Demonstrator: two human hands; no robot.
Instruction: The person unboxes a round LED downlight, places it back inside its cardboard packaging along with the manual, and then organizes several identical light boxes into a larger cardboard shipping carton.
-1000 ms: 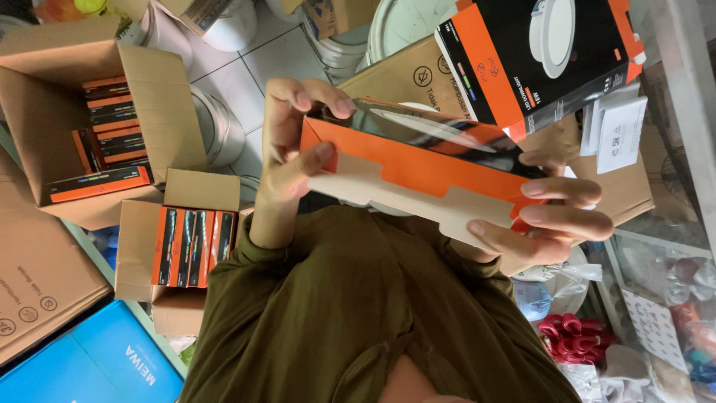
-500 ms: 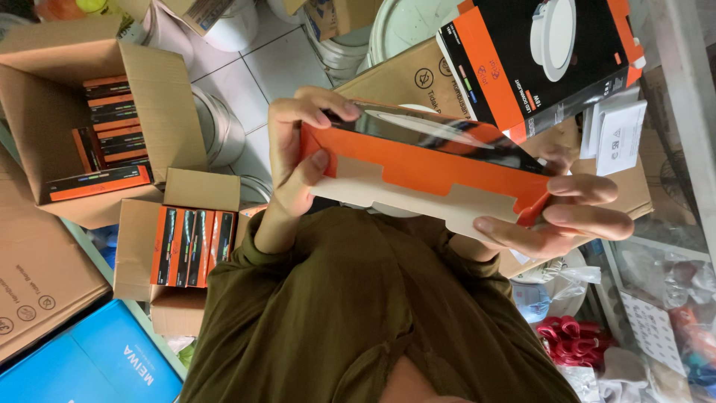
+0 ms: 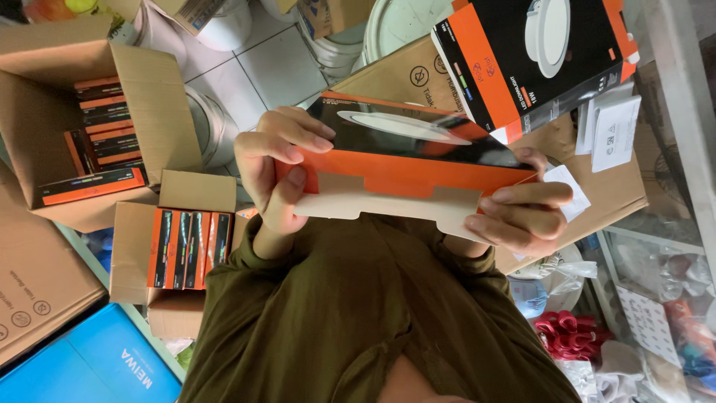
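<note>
1. The person holds a flat orange-and-black box [image 3: 403,175] in the air in front of their chest, above the tiled floor [image 3: 268,67] and not resting on anything.
2. The left hand [image 3: 272,175] clamps the box's left end, its fingers [image 3: 298,134] curled over the top face and the thumb pressed on the orange side.
3. The right hand [image 3: 522,213] closes around the right end, with its fingers [image 3: 529,195] wrapped under and along the lower edge.
4. The plain cardboard flap [image 3: 373,205] on the side facing the body is open and hangs loose.
5. What could go wrong, as I judge it: with the flap open, tipping that side down could let whatever is inside slide out towards the floor. I cannot tell from this view whether anything is inside.
6. The grip is only at the two ends, so a squeeze could buckle the thin card in the middle.
7. A like box [image 3: 522,60] leans on the brown carton [image 3: 403,75] just behind. Pushing the held box forward could nudge it off.
8. Two open cartons of the same boxes, a large one [image 3: 149,82] and a small one [image 3: 186,239], stand well off to the left.
9. Compared with a second ago, the box sits more level. Its left end has come down, more of the black top face shows, and the left hand's fingers lie lower on it.
</note>
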